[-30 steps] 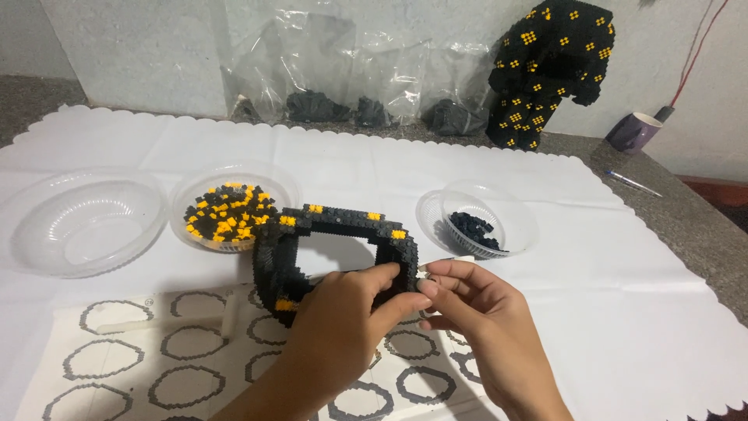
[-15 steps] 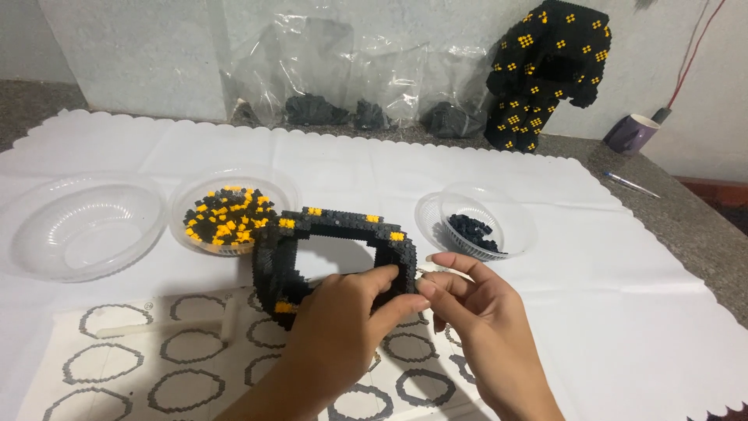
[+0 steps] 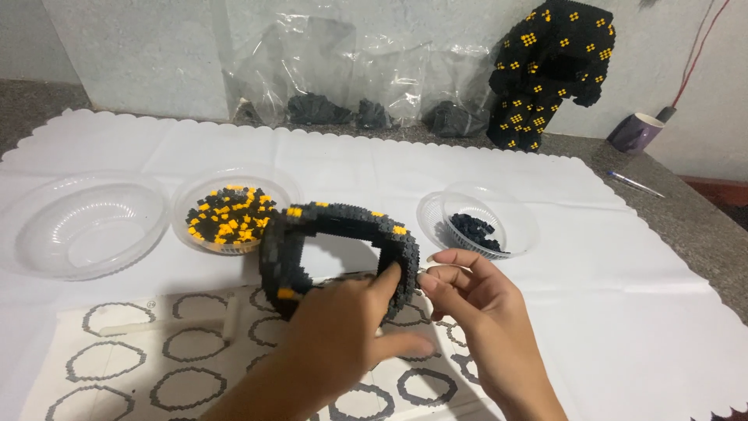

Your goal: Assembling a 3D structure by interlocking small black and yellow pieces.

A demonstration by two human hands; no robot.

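A ring built of small black bricks with a few yellow ones (image 3: 312, 234) stands on edge at the middle of the tabletop (image 3: 670, 226), over a white scalloped cloth (image 3: 592, 257) and a paper sheet printed with grey ring outlines (image 3: 125, 366). The left hand (image 3: 343, 343) grips the ring's lower right part: its fingers (image 3: 387, 279) curl up over the rim, while the thumb points right below it. The right hand (image 3: 475, 300) sits just beside the ring's right edge, its fingers pinched together at the tips close to the bricks; whether they hold a small piece I cannot tell.

Behind the ring, to the left, a clear bowl holding black and yellow bricks (image 3: 230, 218) stands beside an empty clear bowl (image 3: 82, 226). To the right a smaller clear bowl with black bricks (image 3: 477, 226) lies near the right hand. At the back wall are clear plastic bags (image 3: 351, 86) and a tall black and yellow brick figure (image 3: 553, 70).
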